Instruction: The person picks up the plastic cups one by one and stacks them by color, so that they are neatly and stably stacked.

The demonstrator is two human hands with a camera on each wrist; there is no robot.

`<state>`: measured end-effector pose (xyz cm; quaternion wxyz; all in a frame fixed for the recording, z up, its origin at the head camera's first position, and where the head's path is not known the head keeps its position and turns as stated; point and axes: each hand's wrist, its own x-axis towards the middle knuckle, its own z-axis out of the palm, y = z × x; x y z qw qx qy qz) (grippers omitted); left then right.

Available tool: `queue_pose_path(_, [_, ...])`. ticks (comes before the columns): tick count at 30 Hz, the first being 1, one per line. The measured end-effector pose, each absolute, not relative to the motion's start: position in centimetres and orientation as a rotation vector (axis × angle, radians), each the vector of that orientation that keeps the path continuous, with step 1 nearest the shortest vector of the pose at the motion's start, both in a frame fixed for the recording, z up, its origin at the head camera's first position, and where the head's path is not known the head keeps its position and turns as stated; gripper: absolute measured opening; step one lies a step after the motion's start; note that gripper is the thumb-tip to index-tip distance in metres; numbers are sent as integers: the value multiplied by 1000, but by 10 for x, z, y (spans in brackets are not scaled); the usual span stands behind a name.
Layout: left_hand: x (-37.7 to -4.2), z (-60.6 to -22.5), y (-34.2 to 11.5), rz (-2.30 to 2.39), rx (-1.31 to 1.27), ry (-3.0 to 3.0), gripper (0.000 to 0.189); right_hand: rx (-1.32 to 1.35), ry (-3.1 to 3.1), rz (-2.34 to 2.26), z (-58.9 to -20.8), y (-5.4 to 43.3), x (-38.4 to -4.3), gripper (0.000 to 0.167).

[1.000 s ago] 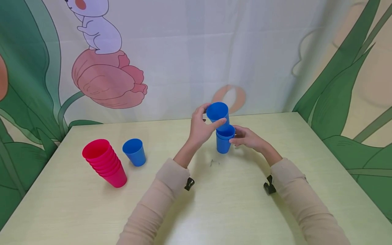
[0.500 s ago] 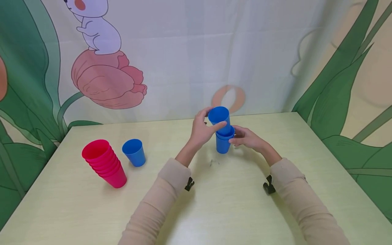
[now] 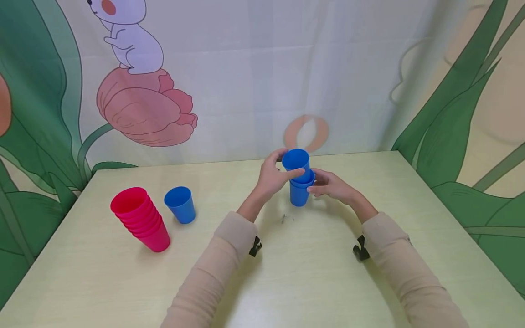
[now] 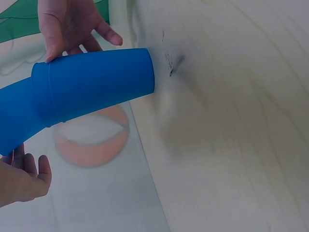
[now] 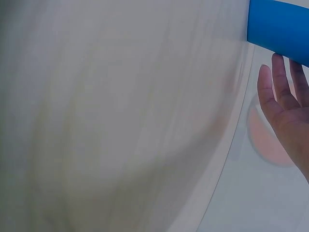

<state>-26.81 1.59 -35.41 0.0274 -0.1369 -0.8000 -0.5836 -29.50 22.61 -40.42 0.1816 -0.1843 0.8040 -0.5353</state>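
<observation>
My left hand [image 3: 272, 177] grips a blue cup [image 3: 296, 160] between thumb and fingers, its mouth up. The cup's lower end sits inside the top of a short stack of blue cups [image 3: 299, 197] standing on the table. In the left wrist view the held cup [image 4: 17, 113] leans at an angle to the stack [image 4: 101, 84]. My right hand [image 3: 333, 186] holds the stack near its rim from the right, thumb in front. Fingertips of that hand [image 5: 289, 113] touch the stack in the right wrist view.
On the left of the table [image 3: 311, 282] stands a leaning-looking stack of several nested pink-red cups [image 3: 153, 232]. A single blue cup [image 3: 183, 210] stands upright beside it. Behind the table's far edge hangs a printed curtain [image 3: 229, 91].
My left hand has lowered the blue cup and shifted it slightly right, deeper into the stack. My right hand has stayed in place on the stack.
</observation>
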Motion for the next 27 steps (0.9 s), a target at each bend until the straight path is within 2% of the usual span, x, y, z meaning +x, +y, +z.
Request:
queue_pose_path(11, [-277,-361,19,-1828,-478,-2547,68,-550,2263,-1515,-403,227,-293,69])
queue_pose_path(27, [-279,-374,24,-1724,-526,-2636,68,-585,2252,-1523,-404,229,-294,61])
